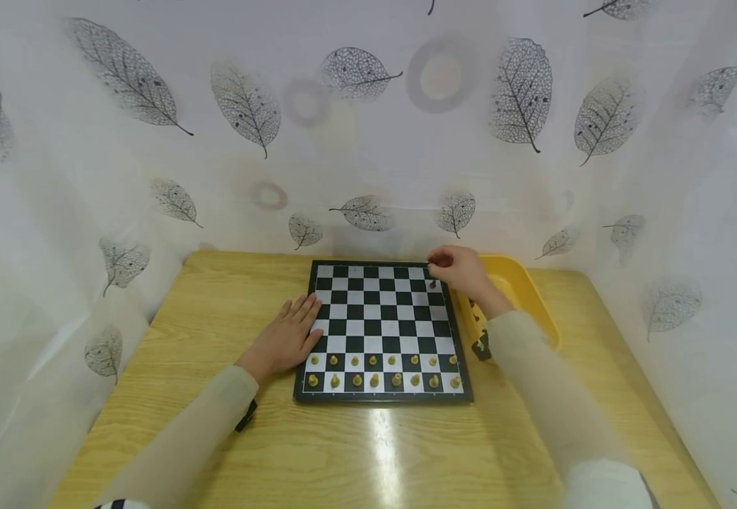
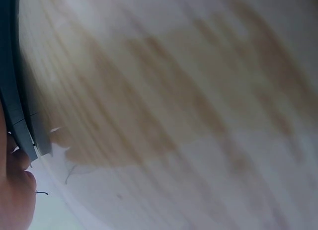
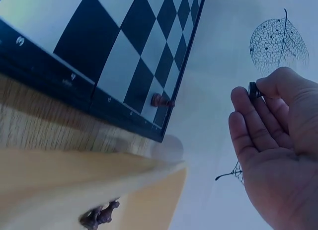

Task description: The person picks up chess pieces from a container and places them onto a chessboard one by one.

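A black-and-white chessboard [image 1: 372,309] lies on the table. My left hand [image 1: 285,336] rests on its left edge with fingers stretched out; in the left wrist view only part of that hand [image 2: 19,190] shows beside the dark board edge. Above the far right corner, my right hand [image 3: 278,135] pinches a dark chess piece [image 3: 255,90] between thumb and fingers; mostly its round base shows. A dark pawn [image 3: 160,100] stands on the board near that corner. Two rows of yellowish chess pieces [image 1: 374,380] stand along the near side.
A yellow tray [image 1: 543,311] sits against the board's right side, partly under my right forearm. Dark chess pieces [image 3: 99,215] lie inside it. Leaf-patterned white curtain [image 1: 368,141] surrounds the wooden table [image 1: 215,283] at the back and sides.
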`<state>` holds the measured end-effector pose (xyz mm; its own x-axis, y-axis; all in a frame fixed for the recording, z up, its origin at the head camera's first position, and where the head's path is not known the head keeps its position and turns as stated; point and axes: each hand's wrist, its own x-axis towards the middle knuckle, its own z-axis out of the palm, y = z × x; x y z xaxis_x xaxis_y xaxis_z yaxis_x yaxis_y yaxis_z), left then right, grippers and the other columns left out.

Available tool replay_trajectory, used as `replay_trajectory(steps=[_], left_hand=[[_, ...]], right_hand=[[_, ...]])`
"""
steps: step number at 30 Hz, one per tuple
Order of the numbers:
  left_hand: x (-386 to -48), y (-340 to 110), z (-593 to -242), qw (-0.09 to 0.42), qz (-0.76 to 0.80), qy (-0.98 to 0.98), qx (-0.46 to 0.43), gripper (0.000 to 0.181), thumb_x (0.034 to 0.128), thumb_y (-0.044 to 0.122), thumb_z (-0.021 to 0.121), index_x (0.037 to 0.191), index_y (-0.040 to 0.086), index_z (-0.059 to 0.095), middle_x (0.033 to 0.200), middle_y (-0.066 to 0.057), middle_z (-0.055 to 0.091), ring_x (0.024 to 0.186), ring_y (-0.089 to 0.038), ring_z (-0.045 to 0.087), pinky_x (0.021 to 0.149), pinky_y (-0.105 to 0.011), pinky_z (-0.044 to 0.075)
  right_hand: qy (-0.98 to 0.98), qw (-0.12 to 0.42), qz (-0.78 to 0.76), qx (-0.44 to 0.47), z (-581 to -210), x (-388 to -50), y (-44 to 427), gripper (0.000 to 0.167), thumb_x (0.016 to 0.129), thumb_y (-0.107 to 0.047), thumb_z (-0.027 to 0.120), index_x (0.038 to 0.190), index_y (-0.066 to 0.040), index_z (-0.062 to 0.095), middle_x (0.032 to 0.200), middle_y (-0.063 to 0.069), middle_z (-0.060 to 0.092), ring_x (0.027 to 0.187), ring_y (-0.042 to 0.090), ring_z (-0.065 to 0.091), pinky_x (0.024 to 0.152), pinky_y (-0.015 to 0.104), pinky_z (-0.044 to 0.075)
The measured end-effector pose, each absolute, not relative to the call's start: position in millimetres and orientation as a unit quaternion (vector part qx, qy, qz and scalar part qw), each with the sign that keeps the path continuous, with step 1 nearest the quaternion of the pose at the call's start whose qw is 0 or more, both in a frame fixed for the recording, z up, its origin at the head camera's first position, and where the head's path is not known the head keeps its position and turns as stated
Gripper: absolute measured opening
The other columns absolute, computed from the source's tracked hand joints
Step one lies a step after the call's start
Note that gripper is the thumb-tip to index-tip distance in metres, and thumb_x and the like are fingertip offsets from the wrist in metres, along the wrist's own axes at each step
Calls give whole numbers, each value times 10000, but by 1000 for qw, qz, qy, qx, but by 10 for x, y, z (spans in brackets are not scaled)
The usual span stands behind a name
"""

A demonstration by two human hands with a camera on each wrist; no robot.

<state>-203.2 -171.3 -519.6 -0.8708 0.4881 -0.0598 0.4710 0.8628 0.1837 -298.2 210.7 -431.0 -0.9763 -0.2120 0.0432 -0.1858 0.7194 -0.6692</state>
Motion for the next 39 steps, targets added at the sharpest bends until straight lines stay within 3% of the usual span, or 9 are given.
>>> replay_trajectory(steps=[9,16,29,39], left_hand=[[-2048,-1729,-5214,49,74,965,249,687,1140,432,335,1662,-4,236,1752,-186,197,1634,-379,190,1334,-567,150],[-2037,-1725,-5215,54,73,965,248,688,1140,433,327,1665,0,225,1755,-182,183,1638,-378,177,1335,-565,144],[-2049,-1708,-5218,61,68,965,247,683,1144,439,311,1669,11,218,1759,-171,167,1642,-370,156,1338,-555,142],[-2055,-1716,-5222,56,56,965,249,683,1144,437,313,1665,5,226,1757,-174,177,1639,-370,172,1336,-553,152]], right_hand=[[918,41,-366,-147,-4334,-3079,1835,325,1020,-191,689,1291,-13,709,1196,182,744,1007,307,694,815,458,647],[929,35,-332,-161,-4428,-3181,1632,326,1010,-237,708,1271,-43,740,1183,143,761,1054,293,702,923,437,608],[916,45,-350,-190,-4535,-3298,1393,338,1014,-206,718,1274,9,737,1160,166,764,1040,300,710,892,438,612],[911,66,-359,-191,-4579,-3380,1272,330,1010,-166,711,1277,27,727,1220,180,753,1124,329,709,967,473,606]])
